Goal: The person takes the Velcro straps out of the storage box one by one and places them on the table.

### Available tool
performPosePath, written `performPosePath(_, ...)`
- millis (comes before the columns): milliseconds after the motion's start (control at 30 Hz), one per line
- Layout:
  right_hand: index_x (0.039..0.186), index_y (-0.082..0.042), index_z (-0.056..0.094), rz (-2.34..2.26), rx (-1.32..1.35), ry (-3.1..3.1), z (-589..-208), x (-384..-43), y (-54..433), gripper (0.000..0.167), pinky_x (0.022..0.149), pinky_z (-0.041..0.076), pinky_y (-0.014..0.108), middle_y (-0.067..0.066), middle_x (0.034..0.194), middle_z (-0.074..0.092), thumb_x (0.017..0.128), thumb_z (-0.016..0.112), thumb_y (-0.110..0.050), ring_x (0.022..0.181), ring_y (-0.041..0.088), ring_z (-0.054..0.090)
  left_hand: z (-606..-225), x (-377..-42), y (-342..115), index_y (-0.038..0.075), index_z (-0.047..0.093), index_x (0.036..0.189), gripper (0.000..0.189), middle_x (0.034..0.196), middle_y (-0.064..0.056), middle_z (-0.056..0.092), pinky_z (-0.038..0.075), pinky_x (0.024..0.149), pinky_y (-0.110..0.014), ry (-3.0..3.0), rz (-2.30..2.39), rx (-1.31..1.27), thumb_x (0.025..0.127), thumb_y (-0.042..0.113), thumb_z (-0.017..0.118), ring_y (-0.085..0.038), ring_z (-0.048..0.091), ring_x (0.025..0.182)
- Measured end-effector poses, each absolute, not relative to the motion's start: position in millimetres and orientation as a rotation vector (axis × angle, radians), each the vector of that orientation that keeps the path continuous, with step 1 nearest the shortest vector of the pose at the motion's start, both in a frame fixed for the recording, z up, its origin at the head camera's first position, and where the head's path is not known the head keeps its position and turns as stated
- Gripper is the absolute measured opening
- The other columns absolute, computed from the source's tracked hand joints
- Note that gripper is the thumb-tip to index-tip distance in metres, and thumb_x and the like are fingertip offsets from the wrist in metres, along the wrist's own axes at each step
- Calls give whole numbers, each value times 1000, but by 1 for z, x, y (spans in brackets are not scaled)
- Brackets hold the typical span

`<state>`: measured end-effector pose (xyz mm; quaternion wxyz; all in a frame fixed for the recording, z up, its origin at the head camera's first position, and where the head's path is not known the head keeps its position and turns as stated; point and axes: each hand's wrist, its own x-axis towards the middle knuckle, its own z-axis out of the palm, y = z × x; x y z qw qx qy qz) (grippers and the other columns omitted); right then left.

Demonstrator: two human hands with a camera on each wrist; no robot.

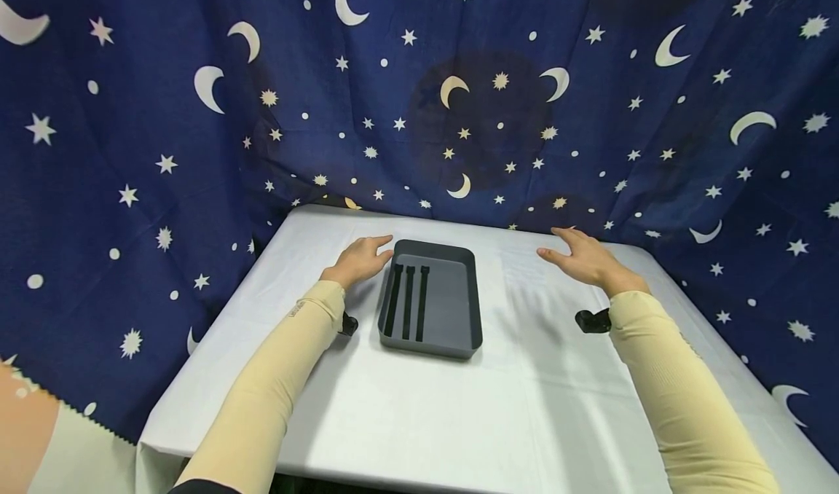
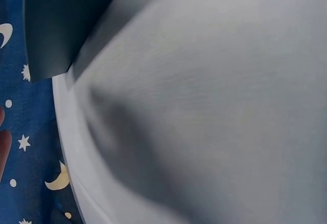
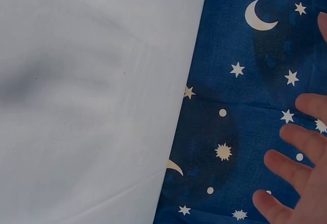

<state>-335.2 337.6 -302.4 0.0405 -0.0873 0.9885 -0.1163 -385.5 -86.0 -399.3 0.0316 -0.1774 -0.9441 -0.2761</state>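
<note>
A dark grey rectangular tray [image 1: 452, 297] lies on the table in the head view. Inside, along its left half, three black straps [image 1: 408, 302] with wider heads lie side by side, heads toward the far end. Just left of the tray is my left hand [image 1: 362, 259], fingers extended and holding nothing; whether it touches the rim I cannot tell. My right hand [image 1: 588, 261] hovers over the table's right side, its fingers spread and holding nothing. The left wrist view catches the tray's outer wall [image 2: 66, 25] and a fingertip [image 2: 4, 147]. Spread fingers [image 3: 291, 170] show in the right wrist view.
A white cloth [image 1: 419, 414] covers the table. Behind and beside it hangs a dark blue curtain [image 1: 387, 144] with moons and stars. Black camera mounts [image 1: 593, 321] jut from both wrists.
</note>
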Motion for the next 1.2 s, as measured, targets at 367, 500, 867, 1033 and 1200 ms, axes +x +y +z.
performPosePath(367, 157, 3, 22, -475, -295, 3000, -305, -337, 329, 90, 118, 20, 70, 32, 160, 22, 100, 45, -63, 147, 54, 20, -412, -385, -82, 8, 49, 148, 48, 149, -10, 53, 42, 115, -46, -2937, -851, -611, 105, 28, 51, -31, 53, 136)
performPosePath(500, 156, 4, 25, -476, -338, 3009, -305, -338, 326, 87, 113, 30, 70, 34, 156, 29, 100, 45, -60, 140, 54, 34, -417, -384, -82, 5, 50, 148, 48, 148, -12, 54, 42, 116, -46, -2928, -853, -634, 104, 25, 53, -32, 52, 137)
performPosePath(867, 155, 4, 27, -507, -326, 3006, -309, -343, 317, 86, 111, 34, 69, 33, 154, 35, 100, 46, -60, 139, 51, 38, -427, -385, -78, 9, 47, 150, 49, 152, -10, 50, 41, 117, -45, -2946, -845, -637, 105, 25, 53, -30, 49, 139)
performPosePath(1033, 155, 4, 28, -507, -306, 2990, -313, -344, 314, 87, 111, 34, 68, 33, 153, 36, 100, 46, -61, 139, 51, 38, -429, -383, -78, 7, 46, 150, 48, 152, -11, 49, 39, 118, -45, -2960, -840, -625, 105, 22, 52, -31, 48, 140)
performPosePath(1200, 153, 5, 30, -495, -320, 2991, -316, -344, 310, 86, 111, 36, 68, 33, 152, 38, 100, 47, -60, 137, 51, 40, -428, -379, -78, 7, 49, 149, 46, 151, -12, 51, 39, 118, -45, -2979, -802, -610, 106, 24, 49, -32, 49, 140)
